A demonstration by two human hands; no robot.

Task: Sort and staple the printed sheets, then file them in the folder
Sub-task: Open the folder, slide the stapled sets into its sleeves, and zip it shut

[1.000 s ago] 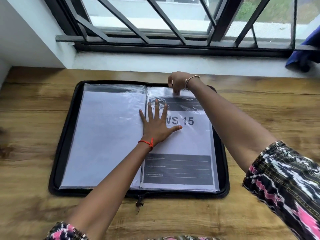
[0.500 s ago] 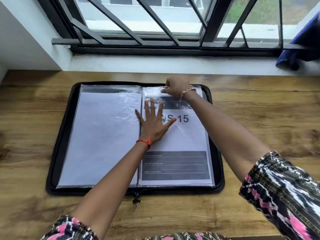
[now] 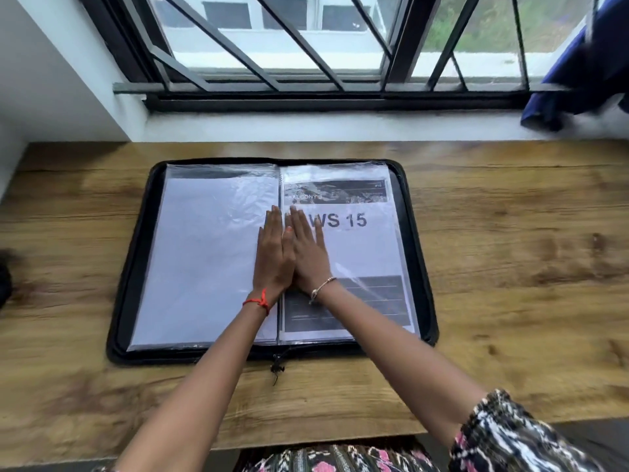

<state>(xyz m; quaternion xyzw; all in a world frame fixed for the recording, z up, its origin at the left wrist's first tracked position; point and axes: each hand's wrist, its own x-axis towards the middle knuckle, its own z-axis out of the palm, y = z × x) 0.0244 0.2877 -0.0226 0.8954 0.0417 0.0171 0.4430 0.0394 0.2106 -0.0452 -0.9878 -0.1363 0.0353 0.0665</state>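
Filing stage: my left hand (image 3: 272, 257) and right hand (image 3: 309, 253), fingers straight and together, press along the spine of the open black zip folder (image 3: 134, 267), with the white printed sheet (image 3: 367, 253) sleeved on its right page; next, probably, lift off and close.

wooden desk (image 3: 510, 253) | barred window (image 3: 306, 46) behind | blue cloth (image 3: 585, 80) on sill, far right

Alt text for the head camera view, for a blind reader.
The left hand and right hand lie flat side by side at the spine of an open folder on a wooden table; its right pocket shows a printed sheet.
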